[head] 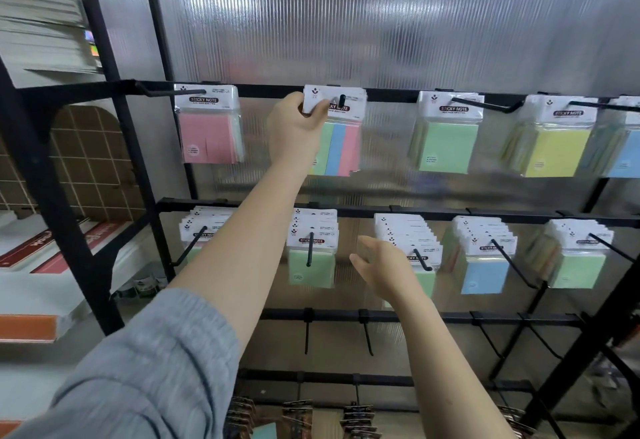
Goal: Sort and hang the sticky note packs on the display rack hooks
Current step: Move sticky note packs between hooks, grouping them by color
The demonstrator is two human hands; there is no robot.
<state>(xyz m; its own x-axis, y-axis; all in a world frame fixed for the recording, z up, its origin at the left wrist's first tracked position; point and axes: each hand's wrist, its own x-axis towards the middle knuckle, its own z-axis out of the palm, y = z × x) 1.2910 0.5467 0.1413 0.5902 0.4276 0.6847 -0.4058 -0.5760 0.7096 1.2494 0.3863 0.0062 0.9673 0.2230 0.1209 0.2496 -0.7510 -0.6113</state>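
Our left hand (pixel 296 123) pinches the white header of a striped green-blue-pink sticky note pack (pixel 341 148) on the top-row black hook (pixel 341 103); right hand (pixel 382 265) open, fingers relaxed, by the green pack row (pixel 424 281).

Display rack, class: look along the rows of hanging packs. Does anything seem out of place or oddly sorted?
Yes. On the middle row, a blue sticky note pack hangs between hooks of green sticky note packs, so it breaks the colour run. On the top row, the left hand grips the header of the multicolour striped pack, whose picture is blurred.
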